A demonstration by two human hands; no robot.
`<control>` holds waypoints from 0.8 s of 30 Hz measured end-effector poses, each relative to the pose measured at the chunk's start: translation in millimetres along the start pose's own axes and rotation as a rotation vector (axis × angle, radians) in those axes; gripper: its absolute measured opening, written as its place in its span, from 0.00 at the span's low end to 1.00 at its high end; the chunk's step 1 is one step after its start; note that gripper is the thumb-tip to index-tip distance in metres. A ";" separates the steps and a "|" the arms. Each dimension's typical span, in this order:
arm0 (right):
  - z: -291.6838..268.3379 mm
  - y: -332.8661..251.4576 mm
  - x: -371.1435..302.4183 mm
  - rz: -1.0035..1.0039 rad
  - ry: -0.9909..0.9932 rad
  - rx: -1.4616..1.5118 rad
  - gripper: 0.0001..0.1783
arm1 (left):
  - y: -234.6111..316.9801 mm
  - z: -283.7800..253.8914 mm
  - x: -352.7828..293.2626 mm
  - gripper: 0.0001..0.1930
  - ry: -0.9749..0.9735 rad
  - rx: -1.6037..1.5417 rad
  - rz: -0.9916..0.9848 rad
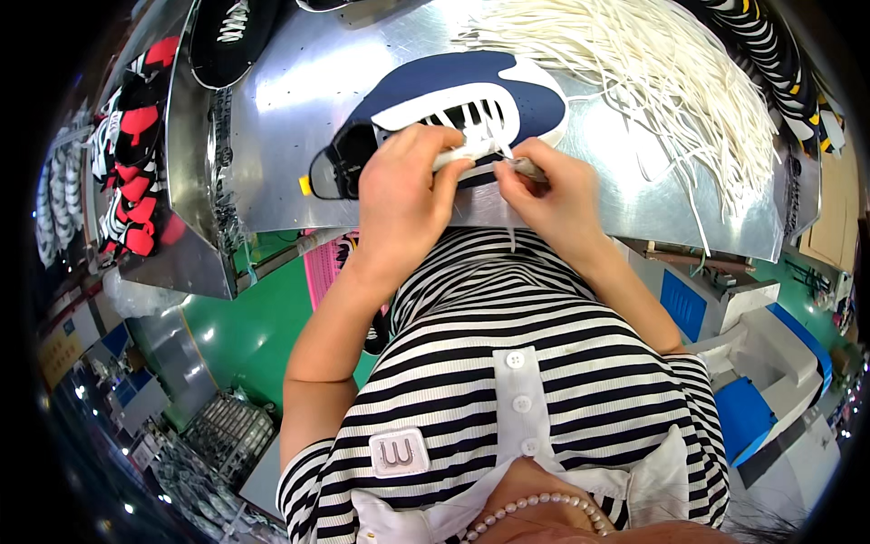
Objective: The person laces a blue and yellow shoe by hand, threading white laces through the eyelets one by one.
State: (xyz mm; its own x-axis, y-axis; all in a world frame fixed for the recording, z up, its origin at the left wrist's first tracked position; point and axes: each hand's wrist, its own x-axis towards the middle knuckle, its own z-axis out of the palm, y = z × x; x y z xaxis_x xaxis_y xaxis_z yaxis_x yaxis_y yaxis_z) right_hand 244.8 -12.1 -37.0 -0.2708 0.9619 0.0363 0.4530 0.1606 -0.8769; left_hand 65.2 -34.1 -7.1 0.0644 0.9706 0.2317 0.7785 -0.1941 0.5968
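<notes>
A navy and white shoe upper lies on its side on the metal tabletop in front of me, its black heel opening to the left. White shoelace crosses its eyelet rows. With thumb and fingers closed, my left hand pinches the white edge of the upper by the laces. My right hand is closed at the eyelets on a white lace; a small greyish piece shows between its fingers, too hidden to name. A lace end hangs below the hands, over the table's near edge.
Loose white laces are heaped at the back right, some trailing toward the near edge. Dark striped shoe parts line the far right. A black shoe sits at the back left; red, black and white uppers are stacked beyond the left edge.
</notes>
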 end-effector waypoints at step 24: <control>2.5 1.4 -5.4 -0.145 -0.485 0.320 0.11 | -27.2 -12.6 2.8 0.08 -0.042 0.187 0.060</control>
State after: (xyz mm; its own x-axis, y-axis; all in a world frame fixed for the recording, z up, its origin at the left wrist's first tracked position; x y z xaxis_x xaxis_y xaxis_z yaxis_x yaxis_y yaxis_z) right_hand 244.8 -17.6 -39.6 -0.7016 0.7125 0.0093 0.1246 0.1356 -0.9829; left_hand 36.4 -27.8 -13.1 0.1369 0.9639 0.2283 0.8745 -0.2258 0.4292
